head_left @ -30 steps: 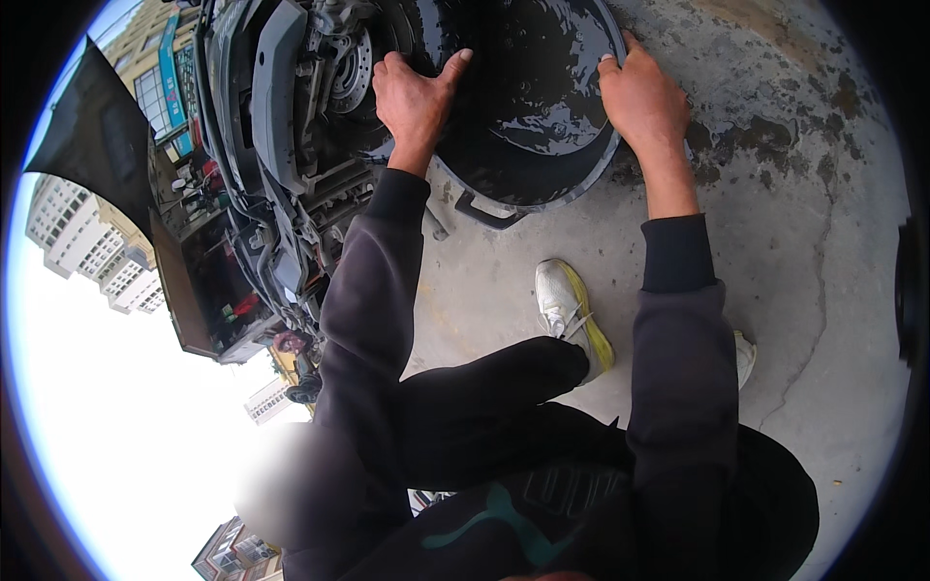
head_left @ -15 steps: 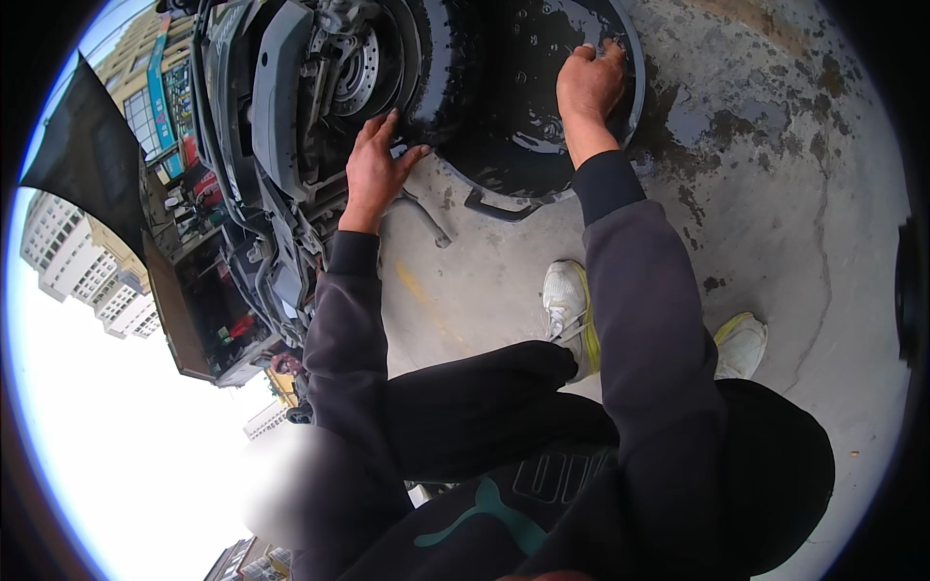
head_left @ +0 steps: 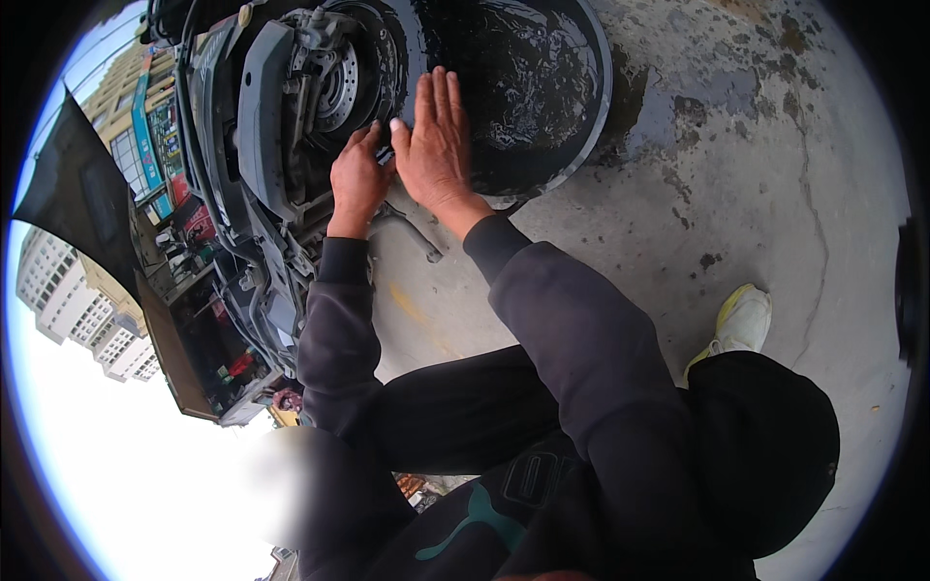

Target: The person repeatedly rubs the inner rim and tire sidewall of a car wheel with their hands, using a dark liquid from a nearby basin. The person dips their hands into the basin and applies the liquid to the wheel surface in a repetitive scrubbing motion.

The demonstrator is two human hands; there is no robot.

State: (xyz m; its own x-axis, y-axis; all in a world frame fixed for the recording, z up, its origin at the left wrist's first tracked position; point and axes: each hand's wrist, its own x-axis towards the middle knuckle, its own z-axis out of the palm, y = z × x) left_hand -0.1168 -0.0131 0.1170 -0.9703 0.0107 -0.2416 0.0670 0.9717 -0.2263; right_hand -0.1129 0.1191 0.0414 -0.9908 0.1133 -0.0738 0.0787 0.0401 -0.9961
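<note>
A scooter's wheel with a black tire (head_left: 415, 48) and a silver brake disc (head_left: 339, 89) stands at the upper left, its tire wet and reaching over a round black tub (head_left: 579, 160) of rippling water (head_left: 523, 107). My left hand (head_left: 358, 186) is at the tire's near edge, its fingers bent against it and partly hidden. Beside it, my right hand (head_left: 436, 150) lies flat along the tire, fingers straight and close together, thumb beside the left hand. Nothing shows in the right hand.
The scooter's grey swingarm and body parts (head_left: 266, 121) fill the left side. A metal stand leg (head_left: 417, 237) juts out below my hands. Wet patches mark the concrete floor (head_left: 668, 107) right of the tub. My shoe (head_left: 744, 320) rests on the floor.
My right hand has left the tub's far side and moved left onto the tire. My left hand's fingers have drawn in. The tub's water is now rippled.
</note>
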